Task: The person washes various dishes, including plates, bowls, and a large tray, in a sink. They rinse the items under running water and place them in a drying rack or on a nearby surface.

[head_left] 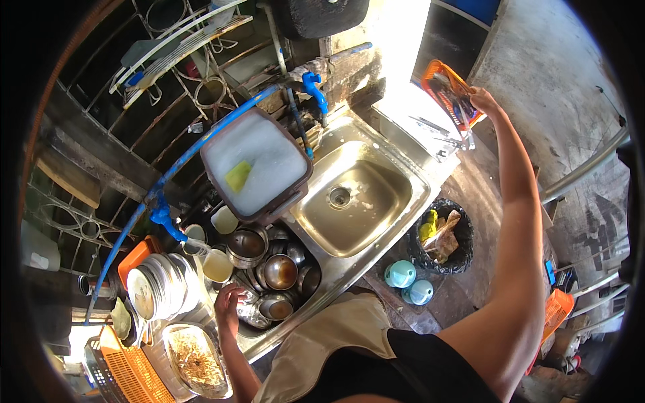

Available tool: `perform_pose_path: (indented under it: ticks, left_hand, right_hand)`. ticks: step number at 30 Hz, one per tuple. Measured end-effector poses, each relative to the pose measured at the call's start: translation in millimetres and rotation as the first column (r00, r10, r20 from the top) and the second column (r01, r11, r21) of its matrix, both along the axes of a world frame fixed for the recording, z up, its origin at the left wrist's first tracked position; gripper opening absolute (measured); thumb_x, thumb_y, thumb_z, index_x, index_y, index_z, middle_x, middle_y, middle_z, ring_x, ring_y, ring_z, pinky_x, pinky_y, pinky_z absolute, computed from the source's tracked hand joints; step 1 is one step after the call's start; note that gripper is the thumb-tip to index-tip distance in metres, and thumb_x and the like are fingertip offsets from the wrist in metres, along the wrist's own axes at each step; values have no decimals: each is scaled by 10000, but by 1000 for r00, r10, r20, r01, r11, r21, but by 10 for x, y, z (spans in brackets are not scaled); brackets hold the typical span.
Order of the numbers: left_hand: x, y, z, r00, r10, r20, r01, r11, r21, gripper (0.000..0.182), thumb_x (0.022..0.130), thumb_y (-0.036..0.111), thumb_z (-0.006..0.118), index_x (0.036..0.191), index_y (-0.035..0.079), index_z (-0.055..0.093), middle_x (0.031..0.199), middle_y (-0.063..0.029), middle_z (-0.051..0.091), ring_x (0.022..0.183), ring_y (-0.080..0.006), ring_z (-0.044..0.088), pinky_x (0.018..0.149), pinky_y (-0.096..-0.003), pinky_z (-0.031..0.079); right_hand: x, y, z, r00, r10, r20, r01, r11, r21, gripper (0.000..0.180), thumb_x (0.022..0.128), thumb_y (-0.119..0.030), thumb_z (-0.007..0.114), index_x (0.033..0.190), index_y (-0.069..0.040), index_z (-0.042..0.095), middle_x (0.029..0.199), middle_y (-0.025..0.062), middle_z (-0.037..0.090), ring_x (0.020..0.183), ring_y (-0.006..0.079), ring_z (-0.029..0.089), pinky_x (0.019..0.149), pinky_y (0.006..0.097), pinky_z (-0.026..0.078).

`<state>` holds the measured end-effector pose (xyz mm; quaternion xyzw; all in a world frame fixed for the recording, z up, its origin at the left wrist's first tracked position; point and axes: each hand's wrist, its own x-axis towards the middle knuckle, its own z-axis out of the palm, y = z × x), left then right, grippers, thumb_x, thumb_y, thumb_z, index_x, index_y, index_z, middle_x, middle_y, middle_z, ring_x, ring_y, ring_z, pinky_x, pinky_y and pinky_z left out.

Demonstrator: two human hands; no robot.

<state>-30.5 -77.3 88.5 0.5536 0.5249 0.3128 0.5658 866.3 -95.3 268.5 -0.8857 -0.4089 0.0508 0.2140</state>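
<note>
At the upper right my right hand [485,101] grips the rim of an orange plastic basket [437,68] with utensils in it, held beside the sink's right end. Over the left basin my left hand [230,298] rests near metal bowls [280,272] and cups, its fingers curled; whether it touches one I cannot tell. A blue faucet [164,219] runs water toward a pale yellow cup [217,266] there. The right steel basin [352,201] holds no dishes. Behind it stands a brown tub [297,194] of foamy water with a yellow-green sponge [238,176].
Stacked white plates [143,292], an orange rack [136,367] and a glass dish of food scraps [196,360] stand left. A second blue faucet [315,93] juts over the sink. On the floor are a bagged bin [468,247] and two light-blue round containers [400,273].
</note>
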Motion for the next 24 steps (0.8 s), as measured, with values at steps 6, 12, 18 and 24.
perform_pose_path:
  ticks: [6,12,18,24]
  left_hand:
    - [-59,-223,74,996,93,-16,-92,994,54,349,1044,239,572,1301,4,549,1110,-113,686,919,-185,666,823,-305,508]
    - [-356,-411,156,982,159,-101,-153,986,59,339,1050,227,549,1318,19,551,1092,-118,680,929,-206,688,788,-319,532]
    - [-469,-345,154,983,163,-89,-155,984,93,364,1043,264,566,1304,11,562,1076,-127,683,911,-203,680,792,-333,534]
    - [-67,-30,50,998,18,53,-21,998,54,326,1039,213,582,1290,5,569,1080,-104,680,933,-189,657,862,-322,506]
  right_hand:
    - [-178,474,-978,825,-34,564,213,943,-255,330,1014,-205,477,1307,-57,509,1298,185,619,1233,376,586,967,470,550]
    - [-387,615,-1105,594,-26,804,179,979,-102,348,950,-195,541,1281,-100,495,1216,60,543,1213,269,507,822,476,543]
    - [-505,524,-598,702,-156,695,32,982,188,342,899,-72,573,1231,-72,490,1175,149,583,1126,350,571,899,480,543]
    - [-778,319,-1172,787,-31,616,213,951,-224,400,941,-150,572,1321,-86,464,1258,130,561,1165,356,573,886,468,573]
